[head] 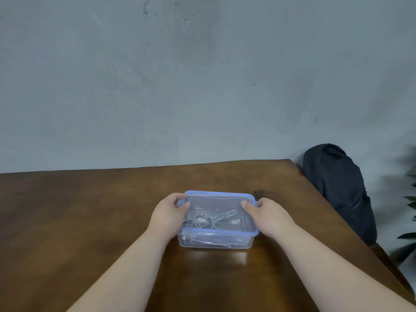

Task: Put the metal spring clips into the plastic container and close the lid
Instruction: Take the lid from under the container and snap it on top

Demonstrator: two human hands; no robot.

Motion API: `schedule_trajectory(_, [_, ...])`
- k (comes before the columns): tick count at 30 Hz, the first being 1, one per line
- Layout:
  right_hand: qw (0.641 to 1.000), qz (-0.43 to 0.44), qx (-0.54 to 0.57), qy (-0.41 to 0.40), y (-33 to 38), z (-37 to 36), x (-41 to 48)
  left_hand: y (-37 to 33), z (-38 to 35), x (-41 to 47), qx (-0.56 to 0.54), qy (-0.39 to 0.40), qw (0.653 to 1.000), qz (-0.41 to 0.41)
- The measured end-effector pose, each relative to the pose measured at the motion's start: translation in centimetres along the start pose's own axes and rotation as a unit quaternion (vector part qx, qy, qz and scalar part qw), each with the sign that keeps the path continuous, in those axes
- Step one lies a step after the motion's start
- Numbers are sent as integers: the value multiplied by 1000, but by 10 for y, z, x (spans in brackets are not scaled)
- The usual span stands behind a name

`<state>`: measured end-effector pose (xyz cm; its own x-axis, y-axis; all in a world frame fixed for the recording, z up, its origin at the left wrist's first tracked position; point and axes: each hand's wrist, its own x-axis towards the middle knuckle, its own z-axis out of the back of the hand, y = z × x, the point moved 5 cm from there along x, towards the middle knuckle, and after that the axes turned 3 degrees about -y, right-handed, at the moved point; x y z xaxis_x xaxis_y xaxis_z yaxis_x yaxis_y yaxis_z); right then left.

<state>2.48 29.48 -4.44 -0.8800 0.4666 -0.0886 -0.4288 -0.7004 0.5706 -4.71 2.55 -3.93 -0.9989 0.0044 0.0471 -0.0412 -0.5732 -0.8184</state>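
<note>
A clear plastic container (216, 243) stands on the brown wooden table (90, 210) in front of me. Its transparent lid with a blue rim (219, 231) lies on top of it. Through the lid I see metal spring clips (211, 219) lying inside. My left hand (168, 215) grips the lid's left end, thumb on top and fingers curled over the edge. My right hand (267, 216) holds the right end the same way, thumb pressed on the lid.
A dark bag (337, 190) rests against the grey wall past the table's right edge. Green plant leaves (408, 219) show at the far right. The table's right edge runs diagonally toward me.
</note>
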Motion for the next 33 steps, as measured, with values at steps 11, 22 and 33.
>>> schedule_trajectory(11, [999, -6, 24, 36, 7, -1, 5, 5, -2, -2, 77, 43, 996, -18])
schedule_trajectory(22, [993, -42, 99, 43, 7, -7, 6, 10, -2, 11, -3, 81, 997, 5])
schedule_trajectory(33, [922, -73, 371, 90, 8, -18, 13, 8, -8, 23, -124, 154, 980, 39])
